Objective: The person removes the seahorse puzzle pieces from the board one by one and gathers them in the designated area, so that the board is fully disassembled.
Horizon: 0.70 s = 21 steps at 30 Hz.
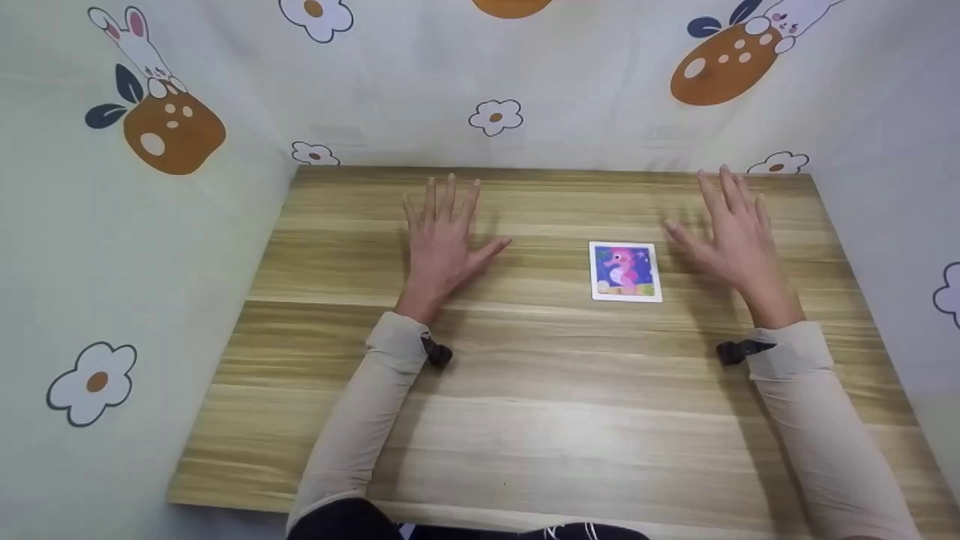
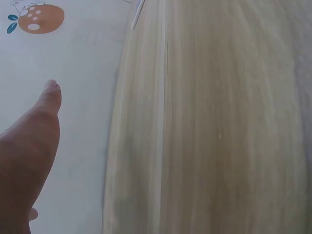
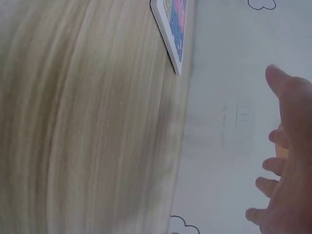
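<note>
Left hand (image 1: 441,253) and right hand (image 1: 739,244), fingers spread, flank a square, white-bordered, pink-seahorse card (image 1: 625,271) at the left hand's 3 o'clock on the yellowish-brown wood-grain counter (image 1: 547,360).

Wood-grain table (image 1: 525,405), seahorse card (image 1: 625,271) on top

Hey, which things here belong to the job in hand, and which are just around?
Probably the job:
square, white-bordered pink seahorse picture
bare left hand
bare right hand, nearest the picture

Probably just around:
brown striped wood-grain table
pale wall covering printed with flowers and rabbits
small black wrist-worn devices
</note>
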Motion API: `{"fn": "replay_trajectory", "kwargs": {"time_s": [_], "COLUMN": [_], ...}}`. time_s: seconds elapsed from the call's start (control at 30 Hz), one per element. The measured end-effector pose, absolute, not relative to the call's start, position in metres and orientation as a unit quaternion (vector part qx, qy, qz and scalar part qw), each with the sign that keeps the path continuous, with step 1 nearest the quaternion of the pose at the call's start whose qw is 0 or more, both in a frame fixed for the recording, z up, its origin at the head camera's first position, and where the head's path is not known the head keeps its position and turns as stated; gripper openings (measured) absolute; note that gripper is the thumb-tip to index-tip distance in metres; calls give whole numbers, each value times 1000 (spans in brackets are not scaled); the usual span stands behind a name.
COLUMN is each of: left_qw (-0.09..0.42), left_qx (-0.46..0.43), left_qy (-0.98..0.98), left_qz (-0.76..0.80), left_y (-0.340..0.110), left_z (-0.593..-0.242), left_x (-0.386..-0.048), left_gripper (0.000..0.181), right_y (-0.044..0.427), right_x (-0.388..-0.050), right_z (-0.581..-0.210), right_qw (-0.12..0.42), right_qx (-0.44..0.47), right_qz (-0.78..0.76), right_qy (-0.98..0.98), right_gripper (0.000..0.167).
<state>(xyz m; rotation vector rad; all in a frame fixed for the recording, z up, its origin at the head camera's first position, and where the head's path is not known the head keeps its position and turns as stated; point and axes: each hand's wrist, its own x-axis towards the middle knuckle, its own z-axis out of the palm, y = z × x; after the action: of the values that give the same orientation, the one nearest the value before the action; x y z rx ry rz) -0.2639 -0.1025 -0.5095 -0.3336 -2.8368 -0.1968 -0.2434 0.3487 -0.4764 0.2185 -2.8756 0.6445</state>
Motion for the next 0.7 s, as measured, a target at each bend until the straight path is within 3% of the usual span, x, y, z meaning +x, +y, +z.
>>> {"fn": "replay_trajectory", "kwargs": {"time_s": [0.23, 0.47, 0.7], "left_qw": [167, 159, 171], "left_qx": [-133, -141, -173], "left_qy": [-974, -972, -960], "left_qz": [-81, -102, -140], "left_y": [-92, -81, -69], "left_z": [-510, -511, -521], "left_x": [-260, -255, -249], "left_gripper": [99, 84, 72], "right_y": [345, 340, 332], "right_x": [-241, -240, -243], "right_z": [-480, -485, -494], "right_qw": [128, 162, 136], "right_qx": [94, 99, 105], "right_qz": [251, 294, 364], "right_qy": [-955, -937, -915], "right_gripper": [79, 68, 60]}}
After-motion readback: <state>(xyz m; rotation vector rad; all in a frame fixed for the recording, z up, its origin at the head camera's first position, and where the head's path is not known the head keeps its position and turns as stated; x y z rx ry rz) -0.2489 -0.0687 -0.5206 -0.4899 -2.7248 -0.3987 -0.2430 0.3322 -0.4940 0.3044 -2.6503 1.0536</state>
